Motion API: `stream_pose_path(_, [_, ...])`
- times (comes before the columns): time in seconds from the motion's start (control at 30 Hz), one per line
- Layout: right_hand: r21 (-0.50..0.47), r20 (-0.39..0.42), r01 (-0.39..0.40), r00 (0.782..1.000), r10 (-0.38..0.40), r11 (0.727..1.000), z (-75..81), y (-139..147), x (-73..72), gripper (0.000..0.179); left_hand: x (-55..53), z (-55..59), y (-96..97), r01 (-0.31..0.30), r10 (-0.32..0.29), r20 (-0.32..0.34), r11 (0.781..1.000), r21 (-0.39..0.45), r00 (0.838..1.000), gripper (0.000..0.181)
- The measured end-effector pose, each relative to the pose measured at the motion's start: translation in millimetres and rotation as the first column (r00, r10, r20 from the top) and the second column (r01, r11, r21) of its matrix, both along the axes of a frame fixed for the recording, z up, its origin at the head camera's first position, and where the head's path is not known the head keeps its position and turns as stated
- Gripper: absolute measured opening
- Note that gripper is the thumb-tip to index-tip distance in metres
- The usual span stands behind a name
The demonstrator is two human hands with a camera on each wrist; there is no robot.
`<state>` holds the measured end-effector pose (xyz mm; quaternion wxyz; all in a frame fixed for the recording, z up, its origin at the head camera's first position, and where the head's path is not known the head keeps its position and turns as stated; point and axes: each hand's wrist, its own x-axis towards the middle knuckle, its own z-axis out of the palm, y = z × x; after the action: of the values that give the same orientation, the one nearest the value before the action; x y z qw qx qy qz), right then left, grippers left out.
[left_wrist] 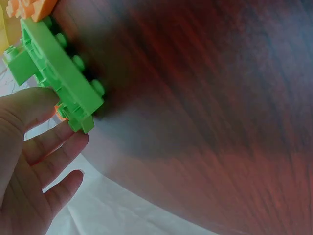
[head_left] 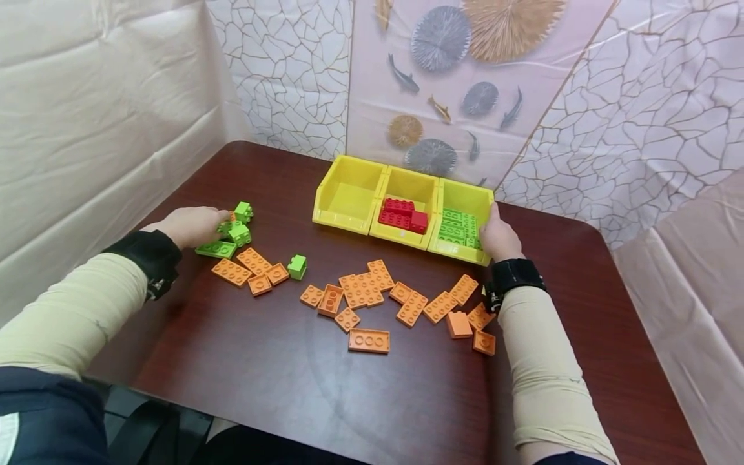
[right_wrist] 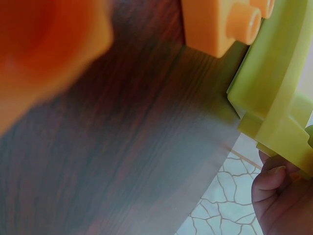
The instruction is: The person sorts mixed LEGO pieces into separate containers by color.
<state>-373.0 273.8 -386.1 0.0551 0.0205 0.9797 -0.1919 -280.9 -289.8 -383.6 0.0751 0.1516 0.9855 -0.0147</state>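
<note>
At the bottom edge, two cream sleeves point(head_left: 75, 310) are showing, both cut off, with one black band point(head_left: 517, 276) wrapping each wrist. Beyond them, orange bricks point(head_left: 369, 341) are lying in three loose groups on the dark brown table point(head_left: 261, 374): four at the left, at least five near the right wrist, and at least eight in the middle, where some are touching too closely to count exactly. One green block point(head_left: 297, 267) is standing alone between the left and middle groups. At the table's left, the left hand point(head_left: 197, 226) is bending over at least four green bricks point(head_left: 216, 249); whether its thumb and fingers are pinching one, I cannot tell, and a scrap of orange is peeping out among them, mostly hidden. Well apart from it, the right hand point(head_left: 501, 237) is gripping the right end of three joined yellow bins point(head_left: 401, 237), some fingers hiding behind the wall. The right bin is holding flat green bricks point(head_left: 453, 226), overlapping beyond sure counting; the middle one, at least three red bricks point(head_left: 398, 206). Farthest back, a patterned wall covering point(head_left: 372, 97) is hanging, cut off above.
</note>
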Motion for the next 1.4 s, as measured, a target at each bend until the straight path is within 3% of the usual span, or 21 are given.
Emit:
stream_pose_path(0.13, [0.007,-0.011,0.004,1.000,-0.004,1.000,-0.6,2,0.9,0.062,-1.1,8.8,0.8,0.039,-0.038,-0.051,0.999,0.019,0.998,0.032])
stream_pose_path(0.37, [-0.003,-0.007,0.018,1.000,-0.018,1.000,-2.4,2,-2.4,0.062,0.2,38.5,21.6,0.101,-0.097,-0.121,0.994,0.033,0.988,0.019])
stream_pose_path(0.47, [-0.006,0.004,0.021,1.000,-0.021,1.000,-1.9,2,-2.8,0.063,-5.4,49.6,47.6,0.144,-0.139,-0.124,0.989,0.032,0.983,0.023])
stream_pose_path(0.6, [0.000,0.011,0.035,0.999,-0.035,0.999,-1.1,4,-2.2,0.062,-22.1,61.5,103.0,0.249,-0.241,-0.135,0.968,0.043,0.961,0.024])
stream_pose_path(0.7, [-0.015,0.016,0.050,0.999,-0.050,0.999,-1.2,5,-2.9,0.062,-35.8,68.4,155.2,0.348,-0.340,-0.146,0.937,0.027,0.929,0.018])
stream_pose_path(0.87, [-0.012,0.012,0.054,0.998,-0.054,0.998,-3.5,4,-4.9,0.062,-48.8,76.0,246.9,0.518,-0.512,-0.159,0.856,-0.007,0.844,0.024])
stream_pose_path(0.93, [-0.013,0.014,0.054,0.998,-0.054,0.998,-5.1,3,-5.0,0.062,-51.6,76.9,277.9,0.571,-0.566,-0.154,0.821,-0.017,0.810,0.029])
stream_pose_path(1.03, [-0.028,0.018,0.052,0.999,-0.051,0.998,-7.0,0,-4.6,0.061,-56.6,78.0,313.9,0.615,-0.614,-0.132,0.787,-0.039,0.778,0.032])
stream_pose_path(1.13, [-0.048,0.017,0.056,0.998,-0.055,0.997,-6.7,-1,-4.0,0.061,-65.4,80.6,338.4,0.621,-0.624,-0.129,0.781,-0.061,0.771,0.031])
stream_pose_path(1.27, [-0.048,-0.002,0.064,0.998,-0.064,0.997,-3.9,1,-2.9,0.061,-83.9,80.7,363.4,0.598,-0.599,-0.144,0.799,-0.056,0.787,0.033])
stream_pose_path(1.4, [-0.017,-0.009,0.068,0.998,-0.068,0.998,-4.7,5,-2.3,0.060,-102.8,72.5,384.8,0.574,-0.577,-0.125,0.817,-0.058,0.807,0.035])
